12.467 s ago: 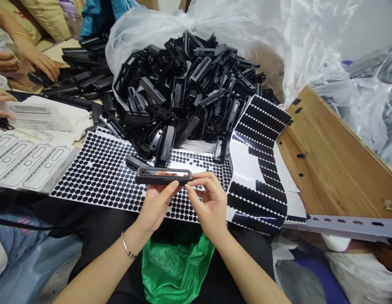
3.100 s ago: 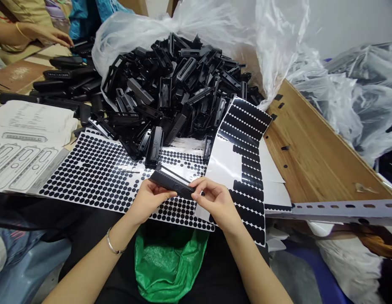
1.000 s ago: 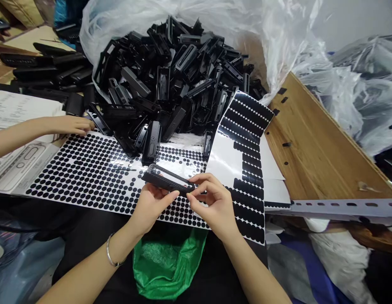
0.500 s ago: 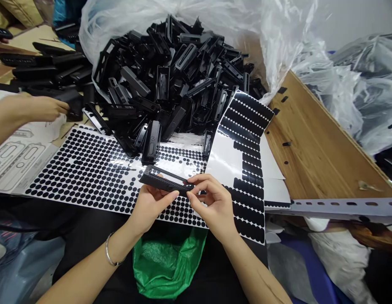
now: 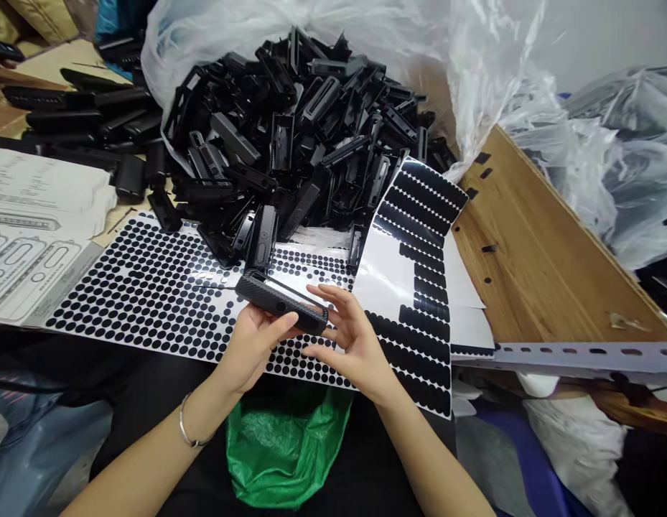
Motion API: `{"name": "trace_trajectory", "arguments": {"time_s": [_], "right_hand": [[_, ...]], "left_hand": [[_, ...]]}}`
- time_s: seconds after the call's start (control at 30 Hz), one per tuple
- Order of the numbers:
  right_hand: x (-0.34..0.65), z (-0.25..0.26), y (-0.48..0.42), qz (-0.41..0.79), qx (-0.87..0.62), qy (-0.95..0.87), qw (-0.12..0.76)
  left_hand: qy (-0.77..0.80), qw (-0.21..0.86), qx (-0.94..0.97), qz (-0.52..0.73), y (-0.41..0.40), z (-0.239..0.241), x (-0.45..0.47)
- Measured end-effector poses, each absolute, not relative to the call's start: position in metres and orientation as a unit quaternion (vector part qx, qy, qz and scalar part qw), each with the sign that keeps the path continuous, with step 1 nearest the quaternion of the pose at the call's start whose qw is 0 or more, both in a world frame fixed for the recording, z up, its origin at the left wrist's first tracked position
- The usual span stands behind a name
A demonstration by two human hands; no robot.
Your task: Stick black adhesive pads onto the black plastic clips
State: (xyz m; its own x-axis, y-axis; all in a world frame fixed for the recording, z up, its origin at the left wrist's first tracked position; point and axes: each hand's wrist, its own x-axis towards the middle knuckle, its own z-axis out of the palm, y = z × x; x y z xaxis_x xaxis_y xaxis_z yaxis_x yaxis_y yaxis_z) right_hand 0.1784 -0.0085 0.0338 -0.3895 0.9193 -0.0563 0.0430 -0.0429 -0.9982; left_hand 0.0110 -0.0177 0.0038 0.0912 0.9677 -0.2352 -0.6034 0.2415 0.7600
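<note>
My left hand (image 5: 252, 343) grips a black plastic housing (image 5: 282, 303) with a carbon-like texture and a long slot, its thumb along the near side. A dark round spot shows on that side. At the housing's right end my right hand (image 5: 352, 345) has its fingers spread; I cannot tell whether they touch it. Below both hands lies a sheet of round black stickers (image 5: 144, 294). Another sticker sheet (image 5: 427, 280), partly peeled with a bare white patch, lies to the right. One similar housing (image 5: 262, 237) stands just beyond the held one.
A large heap of black housings (image 5: 311, 129) spills from a clear plastic bag (image 5: 473, 79). More black parts (image 5: 69, 118) and printed papers (image 5: 42, 187) lie at left. A wooden board (image 5: 538, 266) slopes at right. A green bag (image 5: 287, 452) hangs open below.
My right hand has let go and spread its fingers. The housing has tilted, showing more of its near side. Another person's hand at left has gone from view.
</note>
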Motion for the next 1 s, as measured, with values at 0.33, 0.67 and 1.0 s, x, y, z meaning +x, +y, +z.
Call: {"name": "trace_trajectory", "arguments": {"time_s": [0.33,0.67,1.0], "right_hand": [[0.169,0.019,-0.011,0.612,-0.45,-0.531,0.376],[0.175,0.021,-0.001,0.514,-0.439,-0.636,0.373],[0.212,0.06,-0.007,0.493,-0.297,-0.817,0.021]], "left_hand": [[0.411,0.667,0.24,0.573,-0.016,0.002,0.013],[0.377,0.604,0.485,0.508,-0.007,0.004,0.002],[0.597,0.232,0.6,0.48,0.049,0.005,-0.033]]}}
